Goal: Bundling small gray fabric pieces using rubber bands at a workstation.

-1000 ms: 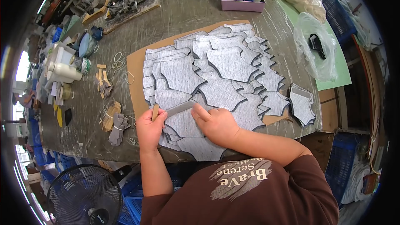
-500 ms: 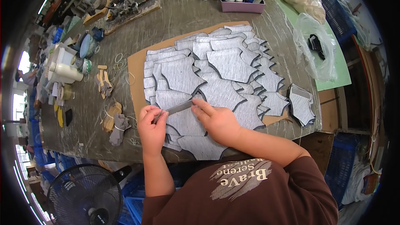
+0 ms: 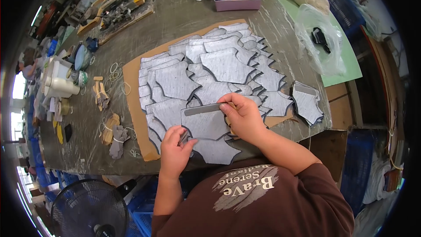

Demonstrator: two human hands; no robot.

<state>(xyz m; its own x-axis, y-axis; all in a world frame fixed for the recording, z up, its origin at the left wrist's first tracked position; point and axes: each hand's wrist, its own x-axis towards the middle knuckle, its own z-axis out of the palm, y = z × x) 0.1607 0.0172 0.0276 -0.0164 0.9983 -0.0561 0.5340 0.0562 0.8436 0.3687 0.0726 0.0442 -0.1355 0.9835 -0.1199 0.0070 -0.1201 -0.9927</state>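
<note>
My right hand (image 3: 245,117) pinches the upper right corner of a light grey cut piece (image 3: 205,125), which has pointed lower corners. A dark grey strip (image 3: 201,109) lies along the straight top edge of that piece. Between the closed fingertips of my left hand (image 3: 174,154) are small dark grey strips (image 3: 183,138), beside the piece's lower left. Beneath and beyond both hands, overlapping rows of similar grey pieces (image 3: 226,68) cover a brown cardboard sheet (image 3: 135,116). Another grey piece (image 3: 217,151) sits at the near edge, partly under the held one.
To the right, a small stack of pieces (image 3: 308,105) has a dark strip on top. Bundled strips (image 3: 118,142) and rubber bands (image 3: 115,71) lie left. A pink tray (image 3: 238,4) with jars stands at the back; a fan (image 3: 90,208) is at lower left.
My right hand has moved right and lifted the grey piece by its corner; the strip now lies along its top edge. My left hand has come down and slightly right.
</note>
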